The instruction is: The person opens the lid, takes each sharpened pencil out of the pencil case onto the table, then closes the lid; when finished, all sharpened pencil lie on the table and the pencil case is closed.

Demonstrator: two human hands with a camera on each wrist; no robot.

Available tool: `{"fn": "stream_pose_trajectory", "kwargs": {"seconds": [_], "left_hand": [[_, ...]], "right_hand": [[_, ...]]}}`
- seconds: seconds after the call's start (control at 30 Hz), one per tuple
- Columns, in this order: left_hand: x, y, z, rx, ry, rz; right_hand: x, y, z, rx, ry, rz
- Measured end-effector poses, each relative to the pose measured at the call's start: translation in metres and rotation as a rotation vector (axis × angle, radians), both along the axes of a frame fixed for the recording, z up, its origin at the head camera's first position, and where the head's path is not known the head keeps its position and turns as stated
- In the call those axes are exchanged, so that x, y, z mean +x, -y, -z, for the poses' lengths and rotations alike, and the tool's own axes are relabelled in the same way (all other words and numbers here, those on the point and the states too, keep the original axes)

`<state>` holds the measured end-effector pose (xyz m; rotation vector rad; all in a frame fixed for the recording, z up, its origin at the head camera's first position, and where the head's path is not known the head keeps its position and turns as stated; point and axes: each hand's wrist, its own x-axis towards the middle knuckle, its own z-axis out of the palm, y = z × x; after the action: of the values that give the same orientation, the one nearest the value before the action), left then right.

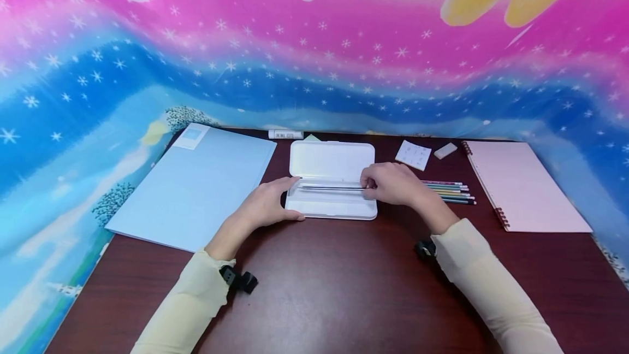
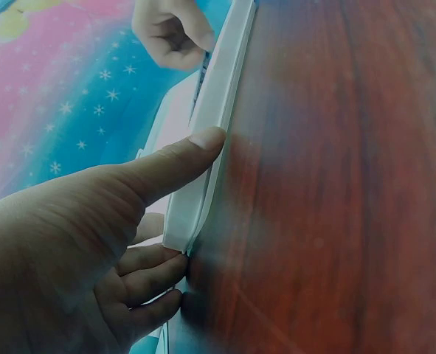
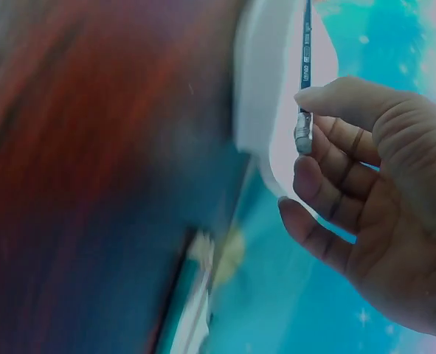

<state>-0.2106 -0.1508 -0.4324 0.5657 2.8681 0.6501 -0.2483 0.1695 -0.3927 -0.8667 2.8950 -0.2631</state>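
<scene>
A white pencil case [image 1: 339, 209] lies on the table with its lid [image 1: 331, 158] raised at the back. My left hand [image 1: 265, 202] holds its left end; in the left wrist view the thumb lies along the front wall of the case [image 2: 229, 74] and the fingers are round the end. Above the case's right part, my right hand [image 1: 393, 183] pinches a dark pencil [image 3: 306, 63] near its eraser end. The pencil stretches leftward, lengthwise over the inside of the case. Several more pencils [image 1: 452, 193] lie on the table just right of the right hand, partly hidden by its wrist.
A light blue folder [image 1: 211, 179] lies at left and a pink spiral notebook [image 1: 530, 187] at right. Near the back edge are a white tube [image 1: 286, 134], a small printed paper [image 1: 413, 155] and a white eraser [image 1: 445, 151]. A patterned cloth [image 1: 314, 59] hangs behind the table.
</scene>
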Motion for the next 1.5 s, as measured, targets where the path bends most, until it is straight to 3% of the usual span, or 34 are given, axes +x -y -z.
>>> {"fn": "stream_pose_trajectory", "kwargs": {"seconds": [0.4, 0.6, 0.7, 0.87, 1.23, 1.5], "left_hand": [[0.002, -0.002, 0.007, 0.011, 0.005, 0.005], [-0.012, 0.005, -0.010, 0.007, -0.056, -0.027], [-0.017, 0.009, -0.019, 0.009, -0.065, -0.035], [-0.017, 0.009, -0.021, -0.001, -0.048, -0.014], [-0.009, 0.000, -0.007, -0.006, -0.002, -0.001], [-0.006, -0.004, -0.002, -0.008, 0.020, 0.002]], "right_hand": [[0.016, -0.092, -0.006, -0.201, -0.150, 0.017], [0.012, -0.129, -0.027, -0.231, -0.167, 0.125], [0.011, -0.147, -0.030, -0.206, -0.186, 0.161], [0.018, -0.176, -0.018, -0.180, -0.205, 0.209], [0.032, -0.207, 0.009, -0.177, -0.114, 0.298], [0.037, -0.213, 0.018, -0.173, -0.112, 0.266]]}}
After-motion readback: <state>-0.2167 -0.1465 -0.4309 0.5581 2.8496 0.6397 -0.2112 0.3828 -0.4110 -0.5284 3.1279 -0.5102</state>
